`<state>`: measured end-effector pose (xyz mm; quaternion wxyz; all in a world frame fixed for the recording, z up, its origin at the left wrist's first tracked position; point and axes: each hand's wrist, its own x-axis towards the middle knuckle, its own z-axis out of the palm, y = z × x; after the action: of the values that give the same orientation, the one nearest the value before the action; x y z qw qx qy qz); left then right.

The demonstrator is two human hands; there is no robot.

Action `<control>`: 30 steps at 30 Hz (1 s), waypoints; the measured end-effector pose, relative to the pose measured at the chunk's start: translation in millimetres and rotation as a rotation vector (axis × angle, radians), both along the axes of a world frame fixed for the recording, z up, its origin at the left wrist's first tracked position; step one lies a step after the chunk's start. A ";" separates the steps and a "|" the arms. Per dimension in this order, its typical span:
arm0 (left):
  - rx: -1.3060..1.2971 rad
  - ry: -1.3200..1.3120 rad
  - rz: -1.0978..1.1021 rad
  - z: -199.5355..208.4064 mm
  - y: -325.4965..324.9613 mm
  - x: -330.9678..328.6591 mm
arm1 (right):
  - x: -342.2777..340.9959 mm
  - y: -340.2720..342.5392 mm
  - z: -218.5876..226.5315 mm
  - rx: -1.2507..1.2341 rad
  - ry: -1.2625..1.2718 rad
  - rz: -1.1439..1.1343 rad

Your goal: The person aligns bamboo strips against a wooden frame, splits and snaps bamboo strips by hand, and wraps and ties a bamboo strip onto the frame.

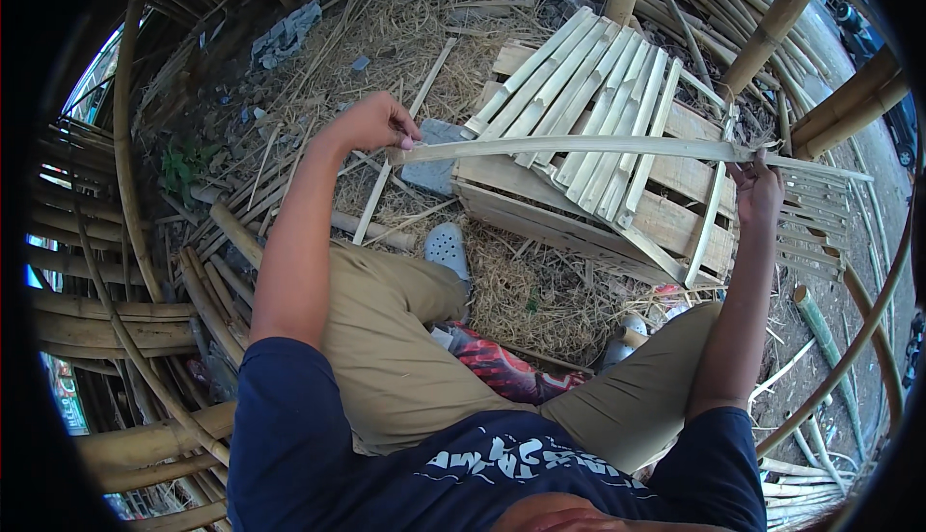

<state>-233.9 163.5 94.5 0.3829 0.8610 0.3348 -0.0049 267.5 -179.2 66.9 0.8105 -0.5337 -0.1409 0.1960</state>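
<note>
In the head view, the only view, the person sat with knees apart, and a long pale bamboo strip (579,146) was stretched almost level in front of the body, from one hand to the other. The left hand (378,123) had its fingers bent together and was pinching the strip close to its left end. The right hand (759,185) was raised, with its fingers grasping the same strip toward its other end, where some loose fibres (762,147) stood out; a part of the strip continued to the right beyond this hand. The middle of the strip passed above a wooden crate (526,206), on which many split bamboo slats (588,98) were lying side by side, fanned a little. Whether the strip touched these slats, I could not tell. Near the left hand, a grey block (431,173) lay on the ground beside the crate. Dry straw (540,286) covered much of the ground between the feet, and one foot wore a light grey clog (445,246). Between the legs there was a red and black patterned cloth (502,363).
</note>
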 end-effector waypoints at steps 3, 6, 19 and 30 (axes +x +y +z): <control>0.166 0.143 0.056 9.9 -12.6 9.9 | 1.7 2.2 -4.4 0.004 -0.010 -0.019; 0.221 0.168 0.074 11.8 -11.0 14.1 | 6.9 -0.1 -8.3 0.003 -0.028 0.033; 0.684 -0.239 0.175 5.6 -11.6 18.5 | -7.9 7.3 0.2 -0.005 0.068 -0.032; -0.400 -0.090 -0.122 21.9 -71.9 35.7 | 41.6 -7.7 -4.1 -0.062 0.101 -0.025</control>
<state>-198.1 91.6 116.4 0.5595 0.7859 0.2571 -0.0560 309.1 -186.8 62.8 0.8022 -0.5494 -0.0870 0.2169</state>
